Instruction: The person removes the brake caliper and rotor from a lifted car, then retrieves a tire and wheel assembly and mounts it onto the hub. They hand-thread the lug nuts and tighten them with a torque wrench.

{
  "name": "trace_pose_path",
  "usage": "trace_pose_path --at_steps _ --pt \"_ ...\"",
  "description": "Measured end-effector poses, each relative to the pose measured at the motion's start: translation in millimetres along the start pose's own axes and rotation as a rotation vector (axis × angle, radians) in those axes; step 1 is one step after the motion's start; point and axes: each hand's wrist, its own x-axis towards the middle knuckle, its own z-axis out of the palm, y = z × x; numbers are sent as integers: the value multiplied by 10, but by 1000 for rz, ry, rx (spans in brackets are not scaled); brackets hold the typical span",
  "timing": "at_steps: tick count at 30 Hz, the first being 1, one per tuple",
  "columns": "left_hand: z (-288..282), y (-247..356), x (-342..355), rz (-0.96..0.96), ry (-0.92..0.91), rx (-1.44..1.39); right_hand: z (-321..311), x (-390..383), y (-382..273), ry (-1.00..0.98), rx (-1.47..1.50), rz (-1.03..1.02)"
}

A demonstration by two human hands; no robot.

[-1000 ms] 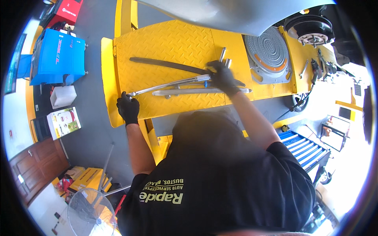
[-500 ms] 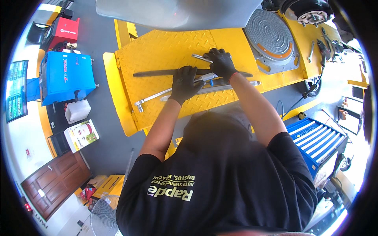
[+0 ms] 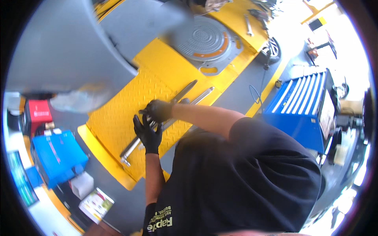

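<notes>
My gloved right hand (image 3: 156, 111) is closed on a silver metal piece (image 3: 150, 121), just above my gloved left hand (image 3: 148, 133), whose fingers are curled around that piece; blur hides its exact shape. Beneath them, a long chrome bar with an angled end (image 3: 125, 159) lies diagonally on the yellow tread-plate platform (image 3: 110, 129). A dark flat bar (image 3: 186, 89) and a long silver bar (image 3: 202, 95) lie beside my right hand, partly hidden by it and my forearm.
A grey body panel (image 3: 63, 47) overhangs the platform's left. A round turntable (image 3: 202, 36) and a spanner (image 3: 249, 25) are farther back. A blue tool chest (image 3: 295, 98) stands right; blue (image 3: 57, 153) and red (image 3: 39, 110) machines and boxes (image 3: 96, 202) stand left.
The view has swung round, bringing the grey panel large into the left. My hands, earlier apart on separate chrome tools, have come together over the bar.
</notes>
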Motion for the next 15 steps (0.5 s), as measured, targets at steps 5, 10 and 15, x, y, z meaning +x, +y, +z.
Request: trace_pose_path --at_steps 5,10,15 --pt "185 -53 136 22 -195 24 -178 -245 59 116 108 96" --pt "388 -120 372 -150 -233 -105 -1107 -1295 123 343 284 311" --pt "621 -74 658 -202 -84 -204 -1363 -3362 557 671 425 656"
